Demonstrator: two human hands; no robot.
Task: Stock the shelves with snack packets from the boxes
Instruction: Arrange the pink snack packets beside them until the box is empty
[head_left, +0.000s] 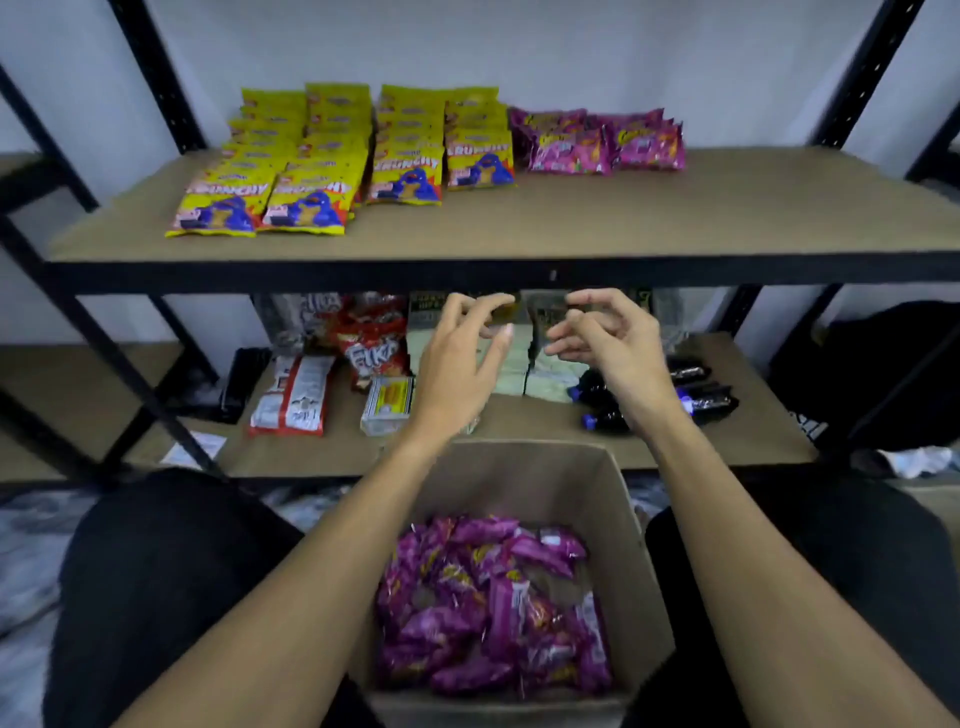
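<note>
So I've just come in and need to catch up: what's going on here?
A person is stocking a shelf unit. The left hand and right hand are raised with loosely curled fingers, holding nothing, above a cardboard box of purple packets. The upper shelf holds rows of yellow packets and a few shelved purple packets beside them.

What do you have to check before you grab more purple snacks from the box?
1. Left hand free: ok, it holds nothing.
2. Right hand free: ok, it holds nothing.
3. Shiny purple snack packets left in the open brown cardboard box: ok, plenty.
4. Bare room on the tan wooden upper shelf, right of the purple packets already there: ok.
5. Packets untorn: cannot tell.
</note>
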